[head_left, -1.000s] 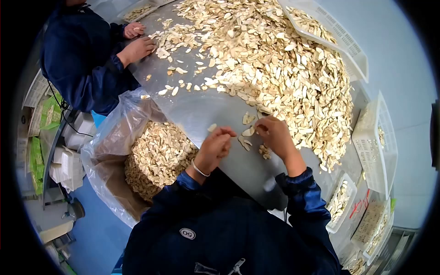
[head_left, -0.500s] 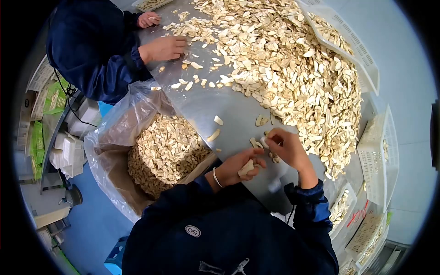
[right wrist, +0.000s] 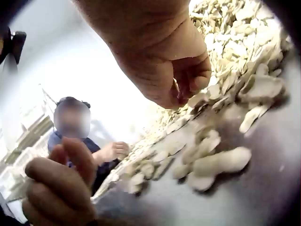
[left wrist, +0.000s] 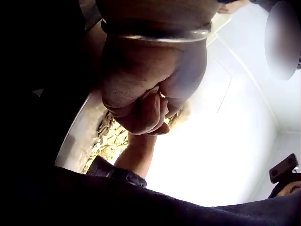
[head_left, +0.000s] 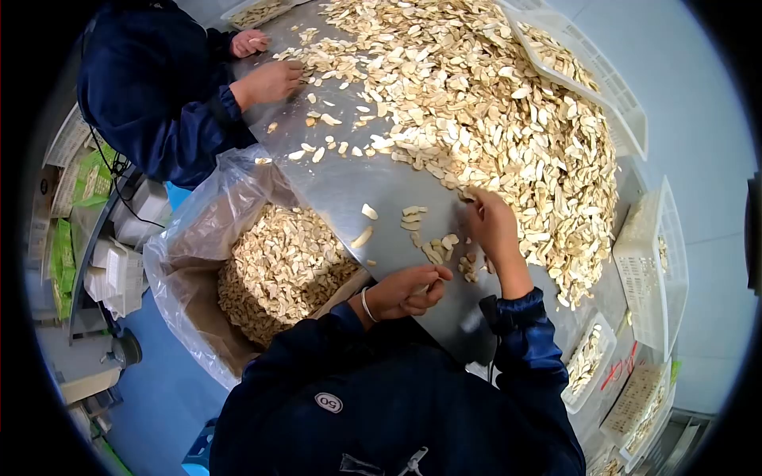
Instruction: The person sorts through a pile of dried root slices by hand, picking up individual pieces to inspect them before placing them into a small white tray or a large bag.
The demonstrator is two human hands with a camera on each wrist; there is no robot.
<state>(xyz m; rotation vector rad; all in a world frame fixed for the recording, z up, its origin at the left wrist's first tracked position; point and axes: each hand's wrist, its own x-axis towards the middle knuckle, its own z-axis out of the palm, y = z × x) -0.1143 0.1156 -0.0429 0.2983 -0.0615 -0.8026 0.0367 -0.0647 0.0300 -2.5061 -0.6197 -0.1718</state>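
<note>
Pale, mushroom-like dried slices form a large heap (head_left: 508, 143) on the metal table. At its near edge my right hand (head_left: 496, 226) pinches a dried slice with thumb and fingertips, beside other slices in the right wrist view. My left hand (head_left: 409, 291) is curled over the table's near edge, palm turned up. A pale sliver (left wrist: 162, 96) shows between its fingers in the left wrist view; the rest of the palm is hidden. Loose slices (head_left: 439, 248) lie between both hands, with a small row (head_left: 413, 216) farther off.
A box lined with clear plastic (head_left: 186, 262) stands at the left, filled with slices. White baskets (head_left: 643, 262) stand along the right, with a small tray (head_left: 589, 361) of slices. Another person (head_left: 155, 95) works at the far left of the table.
My right hand moves from the loose slices out to the heap's edge. My left hand, with slices showing in its palm half a second ago, is now curled over them. Several slices lie rearranged.
</note>
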